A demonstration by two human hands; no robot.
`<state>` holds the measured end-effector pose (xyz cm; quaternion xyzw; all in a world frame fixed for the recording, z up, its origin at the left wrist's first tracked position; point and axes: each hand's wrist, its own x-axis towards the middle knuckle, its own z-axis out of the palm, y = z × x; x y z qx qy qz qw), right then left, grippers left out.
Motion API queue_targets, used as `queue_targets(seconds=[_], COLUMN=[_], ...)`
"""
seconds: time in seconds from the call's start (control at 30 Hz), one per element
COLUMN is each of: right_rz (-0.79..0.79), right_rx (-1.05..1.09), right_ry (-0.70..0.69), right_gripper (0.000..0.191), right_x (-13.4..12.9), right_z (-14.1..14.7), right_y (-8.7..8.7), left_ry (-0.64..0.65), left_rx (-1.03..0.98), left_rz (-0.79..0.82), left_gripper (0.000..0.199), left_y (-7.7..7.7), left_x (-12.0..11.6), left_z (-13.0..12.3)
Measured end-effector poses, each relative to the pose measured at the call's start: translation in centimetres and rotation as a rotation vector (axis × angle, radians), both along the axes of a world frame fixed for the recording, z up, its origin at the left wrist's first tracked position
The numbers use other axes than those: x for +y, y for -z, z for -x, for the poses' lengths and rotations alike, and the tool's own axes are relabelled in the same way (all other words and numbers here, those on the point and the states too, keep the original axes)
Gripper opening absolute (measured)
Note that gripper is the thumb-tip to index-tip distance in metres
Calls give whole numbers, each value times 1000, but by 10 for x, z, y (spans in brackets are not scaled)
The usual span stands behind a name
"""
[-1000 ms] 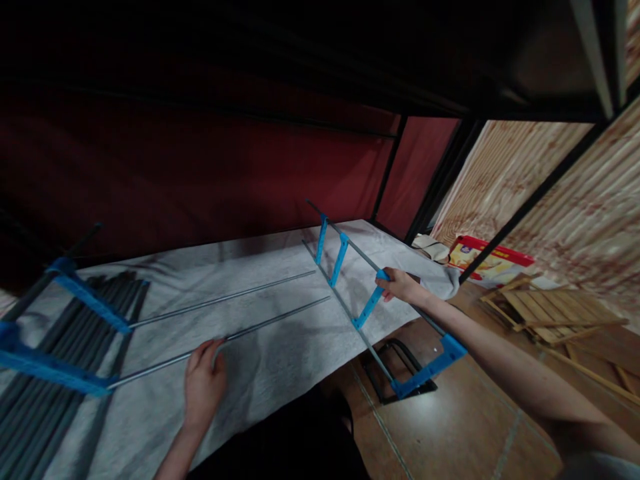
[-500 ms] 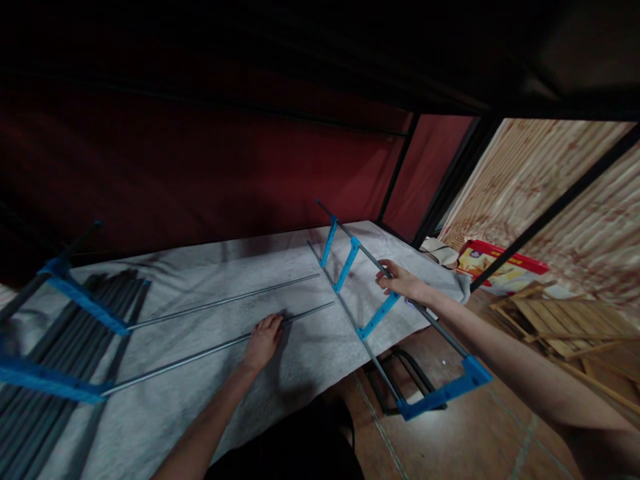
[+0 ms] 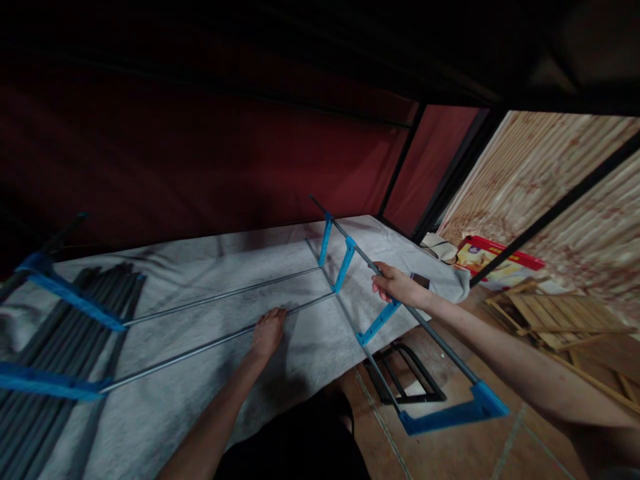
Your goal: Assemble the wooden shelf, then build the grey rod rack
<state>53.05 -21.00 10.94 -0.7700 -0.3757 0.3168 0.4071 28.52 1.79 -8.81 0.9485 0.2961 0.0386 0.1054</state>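
Observation:
My left hand (image 3: 269,331) rests on the nearer of two long grey metal rods (image 3: 200,347) lying on a white cloth (image 3: 210,267), its fingers curled over the rod. Both rods run left into blue plastic connectors (image 3: 50,387). My right hand (image 3: 395,285) grips the upper rod of a side frame (image 3: 350,267) made of two grey rods joined by several blue plastic crosspieces. That frame stands tilted at the cloth's right end, and its near end (image 3: 450,417) hangs out over the tiled floor. The ends of the two long rods almost meet the frame's lower rod.
A bundle of dark grey tubes (image 3: 55,347) lies at the left on the cloth. A black metal stand (image 3: 405,380) sits on the floor below the frame. A red box (image 3: 495,260) and wooden slats (image 3: 565,320) lie at the right. Dark red fabric walls stand behind.
My left hand slid right along the near rod towards the side frame. My right hand shifted up along the frame's upper rod, and the frame swung slightly closer to the rod ends.

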Motion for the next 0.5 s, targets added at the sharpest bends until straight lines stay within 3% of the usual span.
queue_targets(seconds=[0.5], right_rz=[-95], right_rx=[142], right_ry=[15], right_gripper=[41], right_x=[-19], right_z=[17], right_y=[-6], left_ry=[-11], left_rx=[-45], left_rz=[29], left_gripper=[46], left_y=[-2], left_x=[-1], left_z=[0])
